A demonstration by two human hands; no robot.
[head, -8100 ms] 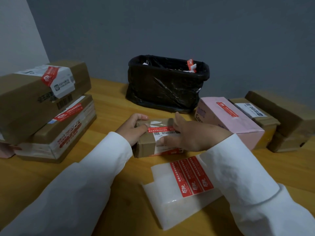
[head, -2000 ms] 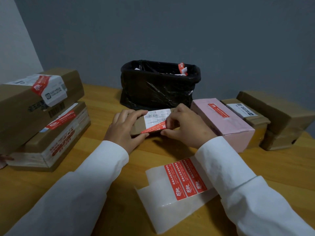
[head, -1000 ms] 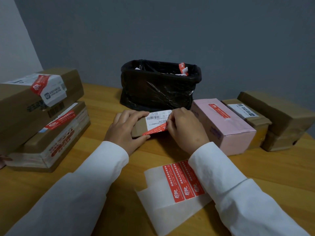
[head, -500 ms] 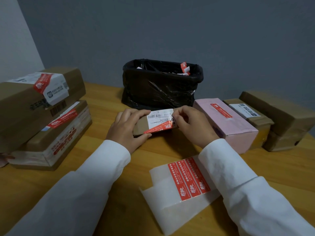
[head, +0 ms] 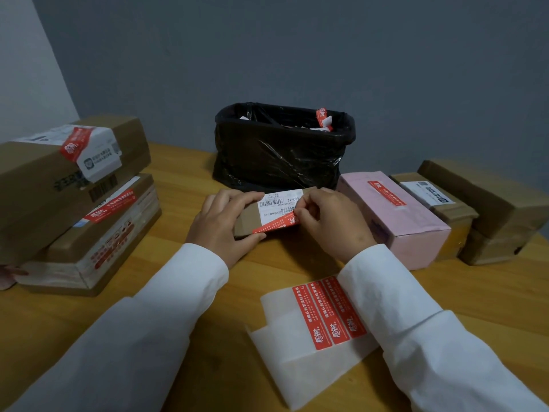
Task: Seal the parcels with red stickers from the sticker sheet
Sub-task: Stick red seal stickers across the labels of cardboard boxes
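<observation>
A small brown parcel point(head: 248, 223) with a white shipping label stands tilted up off the wooden table at the centre. My left hand point(head: 219, 223) grips its left end, fingers over the top and thumb underneath. A red sticker point(head: 274, 225) runs slantwise along the parcel's lower edge. My right hand point(head: 329, 221) pinches the sticker's right end at the parcel's right side. The sticker sheet point(head: 312, 337), white backing with three red stickers, lies on the table in front of me, partly under my right sleeve.
A black bin with a bag point(head: 282, 150) stands behind the parcel. Two stacked brown parcels point(head: 68, 203) with red stickers sit on the left. On the right are a pink parcel point(head: 395, 215) with a red sticker and brown parcels point(head: 481, 209) without one.
Since 8 s ago the small parcel was lifted and turned label side up. In the last second my right hand's fingertips shifted to the sticker's right end at the parcel's corner.
</observation>
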